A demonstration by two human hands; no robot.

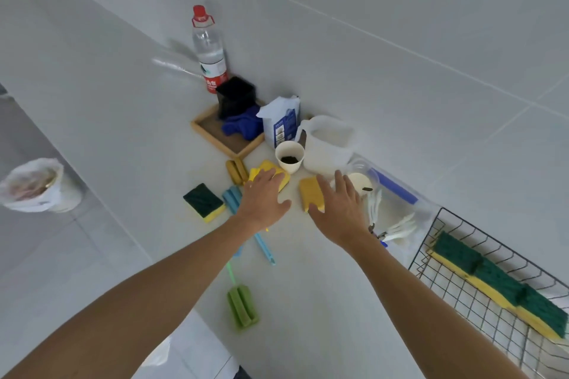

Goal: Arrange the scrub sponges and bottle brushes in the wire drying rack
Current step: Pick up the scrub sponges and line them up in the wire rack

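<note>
Both hands are stretched out over the white counter [308,301] with fingers spread flat; nothing is gripped yet. The left hand [264,197] is laid on a bright yellow sponge [281,177], and the right hand [338,209] is reached over a second yellow sponge [311,194], its thumb lying at the sponge's near edge. A green-topped sponge [203,201] is left further to the left. Three such sponges [498,283] are already lined up in the wire drying rack [455,301] at lower right.

The sponges are judged light, soft and compressible, best pinched across the short sides. The bottle brushes, blue [234,197], green [242,306] and mustard [237,171], are likely light too, with stiff thin handles and spongy heads; the handle is the likelier hold.

Much of the blue brush's handle is hidden under the left forearm, and part of the yellow sponge under the left palm. The rack is cut off by the frame edge, so its full extent cannot be made out
</note>
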